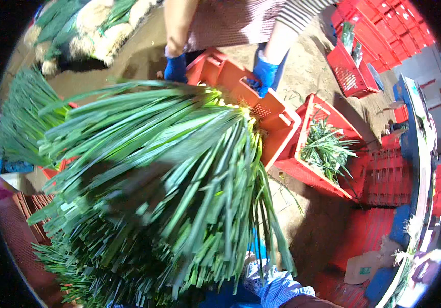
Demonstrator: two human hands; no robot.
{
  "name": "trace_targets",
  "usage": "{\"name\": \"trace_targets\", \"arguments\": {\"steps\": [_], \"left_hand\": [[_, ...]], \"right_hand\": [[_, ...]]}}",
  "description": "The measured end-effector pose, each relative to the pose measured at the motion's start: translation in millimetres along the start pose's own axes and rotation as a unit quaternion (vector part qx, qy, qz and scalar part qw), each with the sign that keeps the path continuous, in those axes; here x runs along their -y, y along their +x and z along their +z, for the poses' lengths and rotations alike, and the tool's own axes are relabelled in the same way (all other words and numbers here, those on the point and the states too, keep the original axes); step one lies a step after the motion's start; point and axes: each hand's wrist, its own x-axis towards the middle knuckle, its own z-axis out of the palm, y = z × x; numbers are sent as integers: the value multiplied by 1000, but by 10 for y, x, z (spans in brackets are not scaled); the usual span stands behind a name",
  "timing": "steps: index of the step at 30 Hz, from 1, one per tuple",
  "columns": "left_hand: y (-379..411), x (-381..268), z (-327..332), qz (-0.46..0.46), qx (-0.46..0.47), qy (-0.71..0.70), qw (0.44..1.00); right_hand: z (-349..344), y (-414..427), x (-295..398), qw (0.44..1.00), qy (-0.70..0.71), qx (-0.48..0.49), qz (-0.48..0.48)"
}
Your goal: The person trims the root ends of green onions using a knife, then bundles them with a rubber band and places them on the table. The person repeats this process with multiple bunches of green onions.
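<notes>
A large mass of leeks with long green leaves fans out before me, its pale ends in an orange plastic crate. Of my right arm, a lavender sleeve cuff shows at the bottom. My right hand, in a blue glove, is mostly hidden behind the hanging leaves, so its grip is unclear. My left hand is out of view. Opposite me, a co-worker's two blue-gloved hands, one at the crate's far left and one on its rim, hold the crate.
A red crate with loose leaf trimmings lies to the right. More red crates are stacked at the far right. Leek bundles with roots lie at top left, and another leafy bunch stands at left. A long table runs along the right.
</notes>
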Motion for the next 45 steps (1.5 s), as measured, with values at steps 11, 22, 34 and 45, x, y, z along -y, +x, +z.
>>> {"name": "trace_targets", "arguments": {"steps": [11, 22, 34, 45], "left_hand": [[-624, -333, -1339, 119, 43, 492, 861], [-2504, -2793, -1206, 181, 46, 696, 693], [-4590, -4848, 768, 169, 118, 683, 701], [-3302, -4644, 1549, 233, 112, 578, 774]], "right_hand": [[200, -1211, 983, 995, -5, 65, -81], [-1303, -1872, 2324, 986, 4, -3, -170], [-4215, -1249, 3059, 983, -64, -133, -109], [-5227, -2362, 3289, 942, 255, -158, -150]]}}
